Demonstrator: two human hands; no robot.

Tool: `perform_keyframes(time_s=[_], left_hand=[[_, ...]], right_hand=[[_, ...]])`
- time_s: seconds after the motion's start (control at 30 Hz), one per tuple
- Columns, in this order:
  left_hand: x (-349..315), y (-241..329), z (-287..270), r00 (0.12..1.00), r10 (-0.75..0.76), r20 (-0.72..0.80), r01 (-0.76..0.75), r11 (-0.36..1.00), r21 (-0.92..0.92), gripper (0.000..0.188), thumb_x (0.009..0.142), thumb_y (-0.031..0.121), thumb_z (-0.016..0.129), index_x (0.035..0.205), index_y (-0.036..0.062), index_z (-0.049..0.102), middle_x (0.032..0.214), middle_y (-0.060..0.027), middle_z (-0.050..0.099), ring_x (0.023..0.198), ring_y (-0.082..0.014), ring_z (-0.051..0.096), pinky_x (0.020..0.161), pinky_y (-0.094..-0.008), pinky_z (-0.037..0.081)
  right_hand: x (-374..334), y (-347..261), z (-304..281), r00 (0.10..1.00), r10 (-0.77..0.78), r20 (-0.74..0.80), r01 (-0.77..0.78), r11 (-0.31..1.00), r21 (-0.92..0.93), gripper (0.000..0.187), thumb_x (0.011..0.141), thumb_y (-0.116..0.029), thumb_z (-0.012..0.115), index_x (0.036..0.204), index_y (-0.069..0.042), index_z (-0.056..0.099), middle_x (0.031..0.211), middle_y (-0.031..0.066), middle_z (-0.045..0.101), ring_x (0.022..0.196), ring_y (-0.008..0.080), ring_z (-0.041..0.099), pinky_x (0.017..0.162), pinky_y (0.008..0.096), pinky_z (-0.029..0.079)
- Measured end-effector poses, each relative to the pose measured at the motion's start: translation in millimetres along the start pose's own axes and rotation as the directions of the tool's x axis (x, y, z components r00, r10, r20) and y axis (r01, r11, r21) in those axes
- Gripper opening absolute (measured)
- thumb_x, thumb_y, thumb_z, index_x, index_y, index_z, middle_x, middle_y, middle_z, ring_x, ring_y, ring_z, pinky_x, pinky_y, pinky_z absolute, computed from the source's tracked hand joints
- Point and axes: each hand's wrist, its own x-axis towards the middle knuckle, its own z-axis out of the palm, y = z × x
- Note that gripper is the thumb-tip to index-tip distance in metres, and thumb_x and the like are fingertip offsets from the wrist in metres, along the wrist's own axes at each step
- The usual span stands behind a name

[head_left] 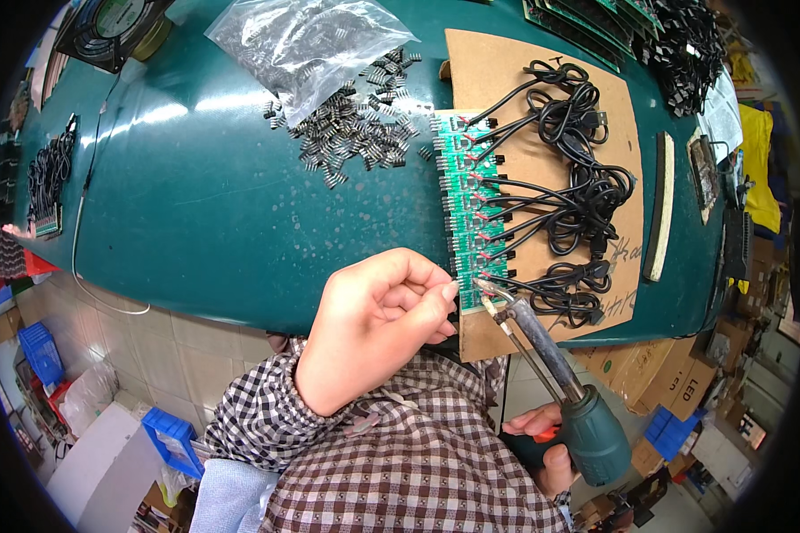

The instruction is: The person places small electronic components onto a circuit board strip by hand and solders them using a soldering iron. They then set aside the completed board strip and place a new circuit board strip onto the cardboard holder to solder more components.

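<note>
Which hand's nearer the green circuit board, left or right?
Left. The left hand is just left of the circuit board, by its near end; the right hand is farther off, lower right, gripping the soldering iron.

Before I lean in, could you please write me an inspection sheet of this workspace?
Surface: green tabletop, glossy, pale specks; cardboard sheet on it.
Job's things: strip of green circuit boards along the cardboard sheet's left edge; soldering gun, tip at the strip's near end, contact unclear.
Clutter: loose black components heaped by a clear plastic bag holding more.
Left hand: fingers pinched beside the strip; anything between them too small to tell.
Right hand: holds the soldering gun's handle, partly hidden.
Cables: black USB cables run from the strip, bundled.
Surroundings: blue crates left, cardboard boxes right.
</note>
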Motion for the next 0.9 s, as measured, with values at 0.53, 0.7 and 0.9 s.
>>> perform_keyframes(time_s=[0.53,0.7,0.9], left_hand=[[0.2,-0.8,-0.9,1.000,-0.009,0.004,0.010,1.000,-0.020,0.009,0.082,0.003,0.054,0.088,-0.0051,0.052,0.078,-0.0083,0.059,0.066,-0.0116,0.061,0.058,-0.0214,0.051],[0.4,-1.3,-0.6,1.000,-0.006,0.004,0.006,1.000,-0.017,0.009,0.082,0.002,0.054,0.088,-0.0053,0.052,0.078,-0.0085,0.059,0.066,-0.0118,0.061,0.058,-0.0215,0.052],[0.9,-2.3,-0.1,1.000,0.016,0.005,-0.016,1.000,-0.018,0.010,0.082,0.002,0.054,0.087,-0.0055,0.053,0.077,-0.0085,0.059,0.066,-0.0120,0.061,0.058,-0.0214,0.052]], right_hand=[[-2.4,1.0,5.0,0.999,0.002,-0.038,0.000,1.000,0.030,0.053,0.076,-0.036,0.060,0.096,0.010,0.042,0.071,0.0149,0.048,0.069,0.0256,0.055,0.064,0.0434,0.053],[-1.9,1.7,3.5,1.000,0.024,-0.014,-0.024,0.999,0.029,0.053,0.075,-0.035,0.061,0.099,0.009,0.042,0.069,0.0126,0.048,0.067,0.0249,0.054,0.066,0.0439,0.052],[-4.6,-1.1,3.5,0.997,0.077,0.000,-0.077,0.995,0.057,0.050,0.076,-0.032,0.061,0.102,0.006,0.042,0.066,0.0097,0.048,0.064,0.0227,0.054,0.068,0.0445,0.051]])
